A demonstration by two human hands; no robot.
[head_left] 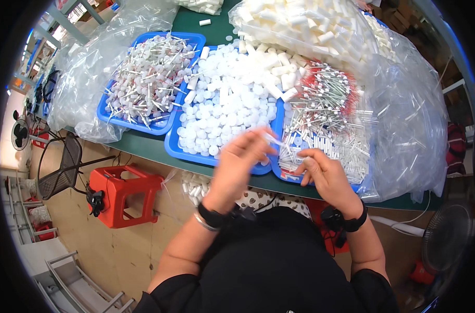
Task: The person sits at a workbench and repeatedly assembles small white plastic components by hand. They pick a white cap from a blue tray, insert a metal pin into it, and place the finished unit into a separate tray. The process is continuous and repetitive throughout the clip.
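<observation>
My left hand, smeared by motion, is over the front of the middle blue tray. A thin whitish stick-like piece shows at its fingertips. That tray is heaped with translucent white round caps. My right hand hovers at the front of the right tray, its thumb and forefinger curled together; whatever is between them is too small to tell. Under it lie many thin clear and white tubes. Behind these is a bundle of small parts with red wires.
A left blue tray holds capped stick parts. White foam-like cylinders fill a large plastic bag at the back. Clear plastic sheeting hangs on the right. A red stool stands below the green table's left front edge; a fan is at lower right.
</observation>
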